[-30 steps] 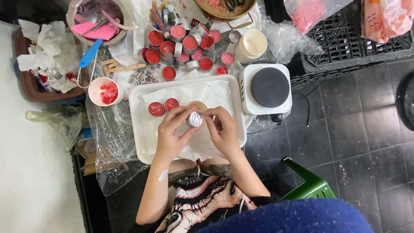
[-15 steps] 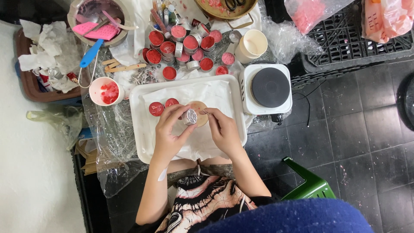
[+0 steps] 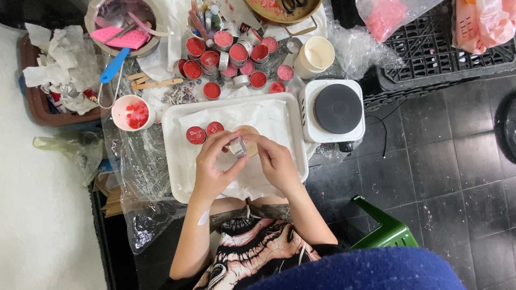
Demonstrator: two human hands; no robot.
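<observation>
On the left, I see one small white cup with red bits point(image 3: 133, 113). On the white rectangular plastic tray point(image 3: 174, 161) sit two little round tins filled with red wax point(image 3: 205, 132), so two look done. My left hand point(image 3: 212, 169) and right hand point(image 3: 275, 161) meet over the tray, fingers pressed around one small shiny silver metal cup point(image 3: 238, 146). It looks empty, but I cannot be sure. Behind it, a heap of red filled tins point(image 3: 231, 59) waits, maybe fifteen. On the right stands one white square hot plate with a black round top point(image 3: 337, 109).
</observation>
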